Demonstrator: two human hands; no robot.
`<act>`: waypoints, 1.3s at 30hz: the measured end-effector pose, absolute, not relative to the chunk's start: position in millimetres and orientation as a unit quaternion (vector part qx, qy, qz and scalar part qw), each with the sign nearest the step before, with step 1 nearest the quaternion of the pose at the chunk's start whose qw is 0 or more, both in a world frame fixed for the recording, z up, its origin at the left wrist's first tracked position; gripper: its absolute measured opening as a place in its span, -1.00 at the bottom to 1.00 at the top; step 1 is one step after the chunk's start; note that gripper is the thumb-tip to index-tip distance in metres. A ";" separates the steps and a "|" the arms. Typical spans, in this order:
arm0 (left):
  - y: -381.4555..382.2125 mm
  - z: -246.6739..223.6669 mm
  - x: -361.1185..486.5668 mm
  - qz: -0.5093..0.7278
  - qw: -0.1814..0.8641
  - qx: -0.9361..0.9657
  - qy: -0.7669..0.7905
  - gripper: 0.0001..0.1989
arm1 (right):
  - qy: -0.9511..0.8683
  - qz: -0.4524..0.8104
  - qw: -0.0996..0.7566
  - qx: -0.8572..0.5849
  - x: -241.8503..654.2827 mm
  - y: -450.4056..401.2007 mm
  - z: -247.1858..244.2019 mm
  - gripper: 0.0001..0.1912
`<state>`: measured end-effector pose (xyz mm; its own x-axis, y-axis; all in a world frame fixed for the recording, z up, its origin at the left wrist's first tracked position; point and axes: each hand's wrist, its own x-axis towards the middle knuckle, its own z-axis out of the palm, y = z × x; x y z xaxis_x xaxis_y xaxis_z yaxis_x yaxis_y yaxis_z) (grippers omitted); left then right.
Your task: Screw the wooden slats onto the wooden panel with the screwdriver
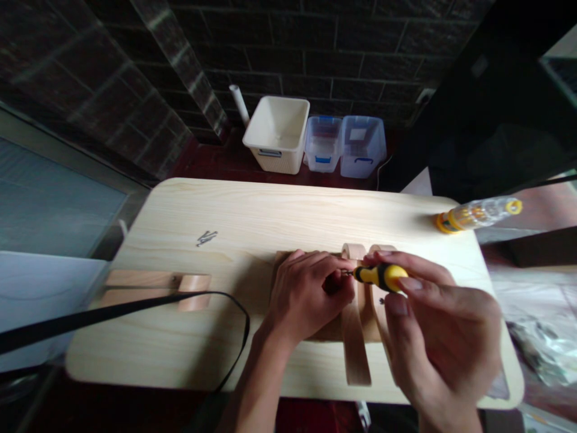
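Observation:
My right hand (444, 325) grips a yellow-and-black screwdriver (378, 276) by its handle, its tip pointing left. At that tip, the thumb and index finger of my left hand (311, 288) pinch a small dark screw (346, 272), partly hidden by the fingers. Underneath my left hand lies a brown wooden board (331, 332). Across it runs a wooden strip (357, 355) with a rounded block (354, 251) at its far end. A second wooden strip (378, 310), with a dark screw head in it, is mostly covered by my right hand.
Several loose screws (207, 238) lie on the light wooden table (252, 210). Wooden pieces (144, 279) rest at the left, crossed by a black strap (135, 308). A clear-and-yellow bit container (478, 215) stands back right. Beyond the table are a cream bin (274, 159) and clear boxes (363, 153).

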<state>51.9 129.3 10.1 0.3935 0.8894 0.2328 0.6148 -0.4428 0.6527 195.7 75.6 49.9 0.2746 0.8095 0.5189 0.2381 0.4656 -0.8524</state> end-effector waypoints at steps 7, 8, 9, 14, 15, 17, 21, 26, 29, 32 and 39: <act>129.3 9.0 51.8 0.285 0.243 0.800 0.469 -0.86 | -0.563 0.214 0.642 -0.475 197.3 75.3 48.6 -0.66; 129.3 9.0 51.8 0.285 0.244 0.800 0.468 -0.86 | -0.564 0.214 0.641 -0.475 197.6 75.1 48.8 -0.66; 129.3 8.9 51.8 0.286 0.244 0.800 0.468 -0.86 | -0.564 0.215 0.640 -0.475 197.8 75.0 49.0 -0.66; 129.1 8.6 51.7 0.291 0.239 0.800 0.468 -0.86 | -0.557 0.217 0.647 -0.473 196.3 75.5 50.1 -0.67; 129.2 8.6 51.7 0.292 0.239 0.800 0.467 -0.85 | -0.555 0.216 0.649 -0.474 195.7 75.7 50.5 -0.68; 129.2 8.5 51.8 0.293 0.238 0.800 0.467 -0.85 | -0.555 0.216 0.649 -0.474 194.7 76.1 51.0 -0.68; 129.3 8.9 52.2 0.292 0.233 0.799 0.471 -0.86 | -0.558 0.220 0.646 -0.472 194.8 76.2 50.5 -0.65; 129.1 9.4 52.5 0.284 0.239 0.800 0.472 -0.88 | -0.557 0.223 0.647 -0.471 196.7 76.0 48.0 -0.65; 129.1 8.5 52.7 0.291 0.238 0.798 0.471 -0.87 | -0.555 0.234 0.645 -0.470 197.3 75.8 47.6 -0.63; 129.4 7.6 52.8 0.301 0.234 0.798 0.467 -0.86 | -0.556 0.241 0.646 -0.465 197.4 75.6 48.3 -0.61; 129.0 8.6 52.6 0.297 0.226 0.801 0.467 -0.87 | -0.554 0.250 0.651 -0.455 197.0 75.5 49.0 -0.57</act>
